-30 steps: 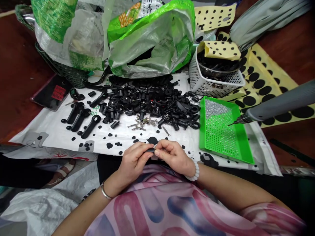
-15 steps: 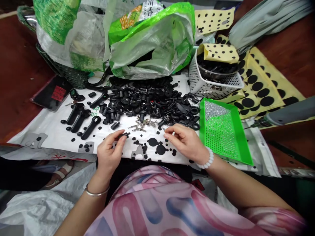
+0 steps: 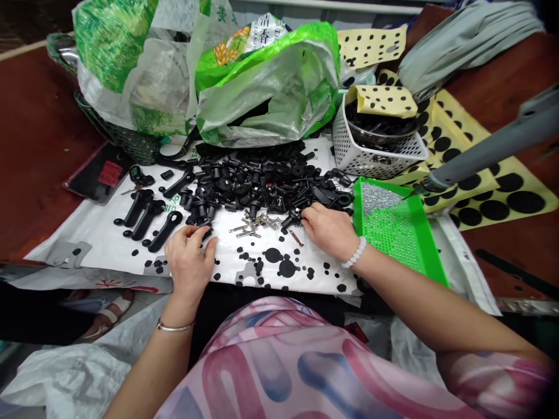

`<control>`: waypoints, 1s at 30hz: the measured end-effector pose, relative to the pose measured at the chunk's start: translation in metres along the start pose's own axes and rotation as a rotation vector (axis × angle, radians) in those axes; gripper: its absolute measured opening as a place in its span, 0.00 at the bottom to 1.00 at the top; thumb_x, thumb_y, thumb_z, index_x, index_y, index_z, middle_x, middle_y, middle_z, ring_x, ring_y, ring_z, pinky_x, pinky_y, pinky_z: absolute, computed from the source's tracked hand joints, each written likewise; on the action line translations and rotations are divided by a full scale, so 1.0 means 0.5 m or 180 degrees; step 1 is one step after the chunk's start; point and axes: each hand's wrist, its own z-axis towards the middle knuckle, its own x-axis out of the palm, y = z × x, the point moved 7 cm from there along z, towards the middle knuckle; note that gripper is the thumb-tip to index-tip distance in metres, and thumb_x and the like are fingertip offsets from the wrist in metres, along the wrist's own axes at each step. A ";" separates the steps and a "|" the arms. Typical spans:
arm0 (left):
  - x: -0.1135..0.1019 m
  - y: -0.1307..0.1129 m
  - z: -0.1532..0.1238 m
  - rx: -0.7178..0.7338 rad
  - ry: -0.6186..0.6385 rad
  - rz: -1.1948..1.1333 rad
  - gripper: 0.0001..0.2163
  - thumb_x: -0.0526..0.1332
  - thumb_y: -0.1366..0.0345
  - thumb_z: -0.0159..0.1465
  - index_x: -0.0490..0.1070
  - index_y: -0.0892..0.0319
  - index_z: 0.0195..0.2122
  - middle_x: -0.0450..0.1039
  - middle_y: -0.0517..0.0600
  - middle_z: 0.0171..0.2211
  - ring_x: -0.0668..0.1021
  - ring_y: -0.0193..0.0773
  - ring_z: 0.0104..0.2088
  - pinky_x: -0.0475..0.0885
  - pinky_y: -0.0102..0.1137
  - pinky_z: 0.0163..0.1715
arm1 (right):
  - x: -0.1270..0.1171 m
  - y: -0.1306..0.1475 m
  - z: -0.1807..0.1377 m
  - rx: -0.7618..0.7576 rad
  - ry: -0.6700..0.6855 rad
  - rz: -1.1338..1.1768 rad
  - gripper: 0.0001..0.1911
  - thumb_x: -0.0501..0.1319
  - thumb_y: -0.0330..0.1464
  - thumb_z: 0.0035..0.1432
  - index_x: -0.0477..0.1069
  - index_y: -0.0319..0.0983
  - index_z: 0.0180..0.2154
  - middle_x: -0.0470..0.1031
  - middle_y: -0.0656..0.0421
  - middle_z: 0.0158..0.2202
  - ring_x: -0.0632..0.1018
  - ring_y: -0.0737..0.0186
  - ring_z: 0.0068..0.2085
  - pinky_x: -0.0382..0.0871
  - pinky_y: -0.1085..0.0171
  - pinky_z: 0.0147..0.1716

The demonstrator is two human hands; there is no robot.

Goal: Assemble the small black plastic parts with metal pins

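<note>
My left hand (image 3: 188, 259) is at the front left of the black heap, thumb apart from the fingers. Its fingertips touch a small black plastic part (image 3: 207, 231) on the white sheet. My right hand (image 3: 329, 231) reaches to the right front edge of the heap of black plastic parts (image 3: 257, 180). Its fingers are curled among the parts, and what they grip is hidden. Just left of it lies a single thin metal strip (image 3: 296, 237). A small pile of metal strips (image 3: 253, 224) lies between the hands. Several black handles (image 3: 165, 231) lie to the left.
At the right are a green tray (image 3: 430, 244) with small silver pieces and a grey powered screwdriver (image 3: 489, 145) over its edge. Behind stand a white basket (image 3: 371, 154) and green-white plastic bags (image 3: 262, 116). A phone (image 3: 98, 174) lies left. Yellow sheets (image 3: 502, 198) carry black discs.
My left hand has moved slightly left, its thumb spreading from the pinch on a black part. My right hand has moved up into the heap's edge; a metal strip now shows beside it.
</note>
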 end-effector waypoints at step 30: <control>0.101 -0.390 0.146 0.2135 0.0695 -0.1315 0.10 0.55 0.62 0.61 0.72 0.59 0.39 0.74 0.53 0.38 0.75 0.43 0.38 0.66 0.38 0.41 | 0.049 0.016 -0.189 -0.0329 -0.0175 0.1275 0.21 0.52 0.27 0.57 0.61 0.41 0.53 0.67 0.56 0.39 0.71 0.66 0.31 0.63 0.67 0.27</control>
